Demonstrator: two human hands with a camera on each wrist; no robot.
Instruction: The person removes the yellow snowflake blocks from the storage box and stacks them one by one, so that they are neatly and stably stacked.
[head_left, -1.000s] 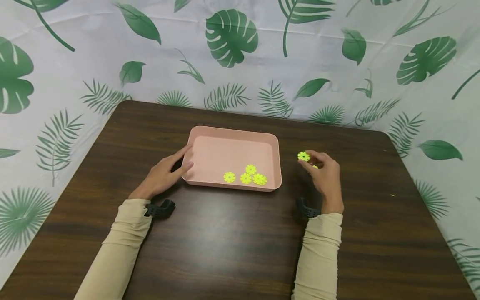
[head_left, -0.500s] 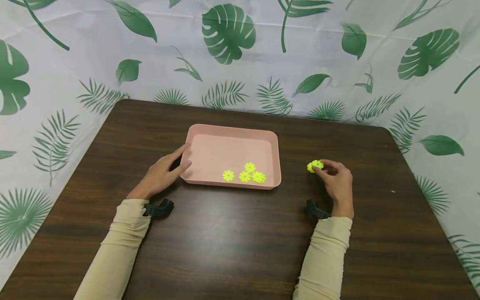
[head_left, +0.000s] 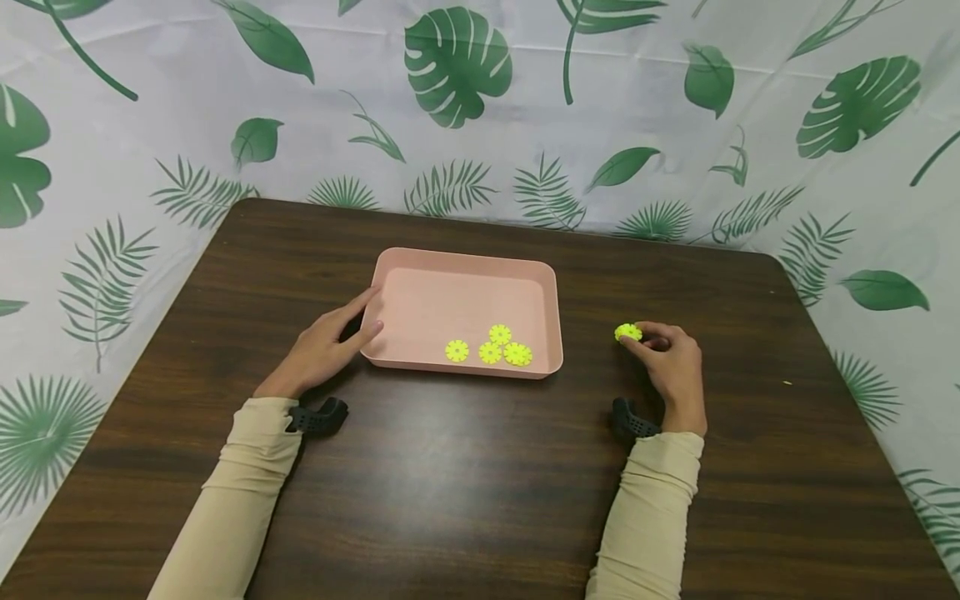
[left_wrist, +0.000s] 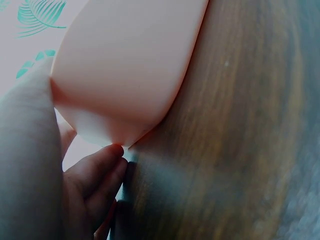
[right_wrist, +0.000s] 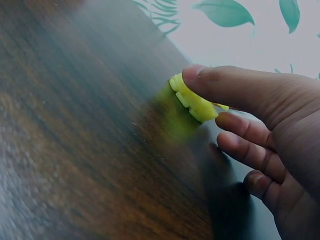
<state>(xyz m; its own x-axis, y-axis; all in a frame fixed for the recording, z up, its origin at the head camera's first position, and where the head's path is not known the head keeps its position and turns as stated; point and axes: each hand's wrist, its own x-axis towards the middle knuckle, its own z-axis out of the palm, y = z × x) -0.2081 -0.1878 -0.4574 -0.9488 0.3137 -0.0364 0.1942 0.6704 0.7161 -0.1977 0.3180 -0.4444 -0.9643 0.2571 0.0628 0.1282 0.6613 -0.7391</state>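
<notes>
The right hand [head_left: 671,367] pinches yellow notched discs [head_left: 627,332] between thumb and forefinger, low over the worktop [head_left: 450,483] and well to the right of the pink tray [head_left: 442,300]. The left hand [head_left: 318,350] holds the tray at its left side, thumb over the rim. Inside the tray, loose yellow discs [head_left: 490,352] lie by the near wall: one on its own, the others bunched to its right.

The step in hand looks like handling the discs beside the tray, perhaps lining them up or setting them down. The next move would seem to call for a light, even pinch, so that the layers do not slide apart, while the tray is steadied.

The right wrist view gives what the head view cannot: the held piece edge-on, its layered rim suggesting more than one disc, with a yellow reflection beneath. Whether it touches the surface cannot be told. The left wrist view shows fingertips against the tray's outer wall, hidden from above; only the head view shows the tray's contents.
</notes>
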